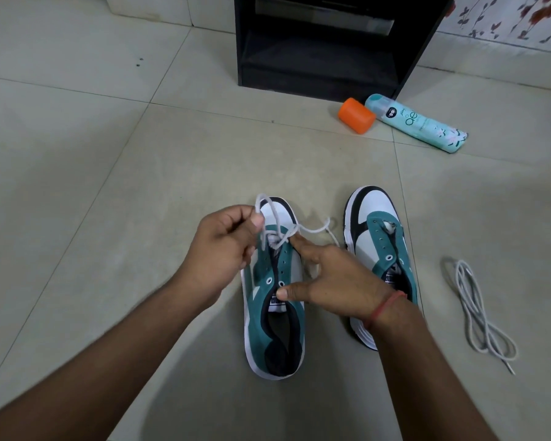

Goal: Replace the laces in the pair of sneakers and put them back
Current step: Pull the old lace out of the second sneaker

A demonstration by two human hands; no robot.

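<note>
The left hand [226, 243] is pinching one end of the white lace [282, 232] between thumb and curled fingers, lifting it above the toe of the left sneaker [275, 313], which is lying on the tiled floor [109, 170] directly beneath both hands. The right hand [334, 278] is resting spread over that sneaker's eyelet rows, its forefinger pressing the lace down near the lowest eyelets; it is grasping nothing. The lace is looking soft and limp, so it is probably best held close to its stiff tip for feeding through. Just right of the right hand the right sneaker [372, 224] is sitting unlaced. Farther right, well apart, the spare lace [477, 313] is lying in a loose loop.
</note>
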